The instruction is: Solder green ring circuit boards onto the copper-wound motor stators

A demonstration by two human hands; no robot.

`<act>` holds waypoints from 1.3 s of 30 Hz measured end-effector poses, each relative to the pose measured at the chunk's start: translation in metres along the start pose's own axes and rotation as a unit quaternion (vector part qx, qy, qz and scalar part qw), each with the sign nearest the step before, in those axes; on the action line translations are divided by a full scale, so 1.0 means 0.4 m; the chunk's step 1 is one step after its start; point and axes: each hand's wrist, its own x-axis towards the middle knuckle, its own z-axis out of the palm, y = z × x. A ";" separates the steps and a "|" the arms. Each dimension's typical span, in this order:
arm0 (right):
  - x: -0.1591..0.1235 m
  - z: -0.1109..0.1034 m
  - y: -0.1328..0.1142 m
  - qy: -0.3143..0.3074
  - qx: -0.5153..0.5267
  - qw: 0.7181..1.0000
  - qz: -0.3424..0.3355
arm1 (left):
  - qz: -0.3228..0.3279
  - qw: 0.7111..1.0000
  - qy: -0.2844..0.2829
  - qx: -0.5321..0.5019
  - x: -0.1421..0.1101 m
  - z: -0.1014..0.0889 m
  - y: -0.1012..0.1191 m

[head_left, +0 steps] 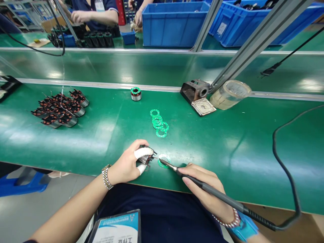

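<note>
Left hand (pixel 124 165) grips a wound stator (pixel 145 159); right hand (pixel 204 185) grips a soldering iron (pixel 217 192), tip (pixel 161 161) at a green ring (pixel 164 161) beside the stator; this seems the soldering step, needing tip contact.

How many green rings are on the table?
6: five rings overlapping in a pile on the green bench, one beside the soldering iron's tip. More may be hidden in the pile.

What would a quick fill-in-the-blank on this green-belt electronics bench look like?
The left hand, gripping a dark wound motor stator, wears a metal ____ on its wrist.
The right hand holds a slim black ____ by its grip.
The flat ring lying at that tool's tip is coloured ____.

Answers: wristwatch; soldering iron; green.
</note>
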 end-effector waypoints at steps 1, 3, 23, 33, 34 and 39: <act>-0.002 -0.001 0.000 0.007 -0.001 1.000 0.001 | 0.001 1.000 0.001 0.001 0.001 0.000 0.001; -0.006 -0.003 0.001 0.017 -0.002 1.000 0.003 | 0.002 1.000 0.003 0.003 0.002 -0.001 0.002; 0.098 -0.188 0.098 0.272 -0.237 0.933 -0.012 | 0.010 1.000 0.001 0.008 -0.005 0.005 -0.008; 0.276 -0.360 0.283 0.324 -0.342 0.882 -0.025 | 0.012 1.000 0.014 0.000 -0.005 0.011 -0.009; 0.277 -0.358 0.285 0.326 -0.337 0.883 -0.023 | 0.006 1.000 0.012 0.000 -0.005 0.011 -0.010; 0.240 -0.297 0.235 0.339 -0.283 0.897 -0.001 | -0.013 1.000 0.003 -0.010 -0.002 0.008 -0.008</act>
